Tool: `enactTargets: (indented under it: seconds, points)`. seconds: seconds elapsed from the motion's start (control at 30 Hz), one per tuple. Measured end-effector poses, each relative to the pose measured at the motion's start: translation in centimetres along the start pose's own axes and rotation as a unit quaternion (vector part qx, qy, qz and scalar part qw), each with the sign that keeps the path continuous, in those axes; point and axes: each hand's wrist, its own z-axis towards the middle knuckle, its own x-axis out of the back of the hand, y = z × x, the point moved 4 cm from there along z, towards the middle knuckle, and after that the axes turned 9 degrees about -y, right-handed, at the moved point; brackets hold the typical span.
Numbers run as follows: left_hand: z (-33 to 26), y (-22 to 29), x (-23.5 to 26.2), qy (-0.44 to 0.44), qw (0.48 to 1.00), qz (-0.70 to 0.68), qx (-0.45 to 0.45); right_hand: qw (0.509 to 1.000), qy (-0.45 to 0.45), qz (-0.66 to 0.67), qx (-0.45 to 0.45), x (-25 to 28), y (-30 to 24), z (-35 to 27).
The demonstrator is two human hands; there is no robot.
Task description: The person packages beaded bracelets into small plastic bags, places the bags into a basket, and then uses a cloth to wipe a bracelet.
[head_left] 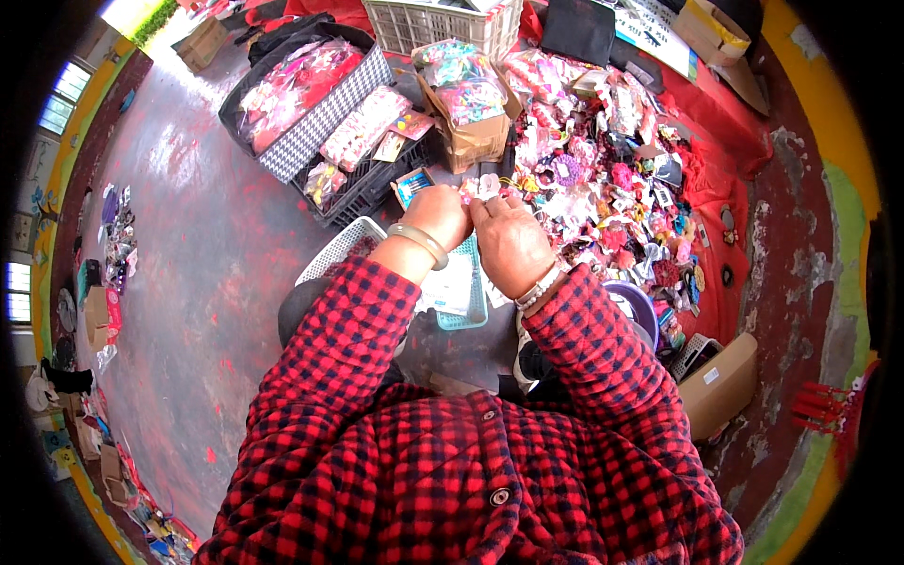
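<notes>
My left hand (439, 217), with a pale bangle at its wrist, and my right hand (513, 241), with a beaded bracelet, meet in front of me. Both have their fingers pinched together on a small pink flower-shaped piece (485, 186), mostly covered by the fingertips. Below them is a light blue plastic basket (463, 320) with white cards (450, 290) in it. Beside my left forearm stands a white basket (328, 252), partly hidden by the sleeve. A small blue-fronted box (409, 186) lies just beyond my left hand.
A large heap of colourful hair ornaments (617, 179) spreads over red cloth (725, 122) on the right. Ahead stand a cardboard box (478, 141) of bagged pieces, a black crate (353, 193), a houndstooth bin (315, 113) and a pale crate (447, 28). A purple basin (643, 306) sits by my right forearm.
</notes>
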Motion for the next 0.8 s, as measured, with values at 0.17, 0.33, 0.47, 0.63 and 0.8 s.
enactTargets:
  seconds: [0.17, 0.33, 0.47, 0.63, 0.8]
  points:
    - [0.1, -0.2, -0.3, -0.022, 0.999, -0.009, 0.028, 0.971, 0.007, 0.227, -0.068, -0.1, 1.9, -0.4]
    - [0.6, -0.9, -1.0, -0.014, 1.0, -0.025, -0.002, 0.972, 0.038, 0.23, -0.04, -0.7, 2.9, 0.1]
    - [0.2, -0.6, -0.9, 0.018, 0.999, -0.033, -0.034, 0.969, 0.015, 0.239, -0.064, -1.3, 2.9, 0.4]
    - [0.2, -1.2, -0.1, 0.041, 0.999, -0.034, -0.013, 0.868, -0.015, 0.481, -0.125, -0.5, 4.4, 0.1]
    - [0.3, -1.3, -0.2, 0.038, 0.999, -0.036, -0.005, 0.955, 0.072, 0.284, -0.055, 1.0, 3.6, 0.1]
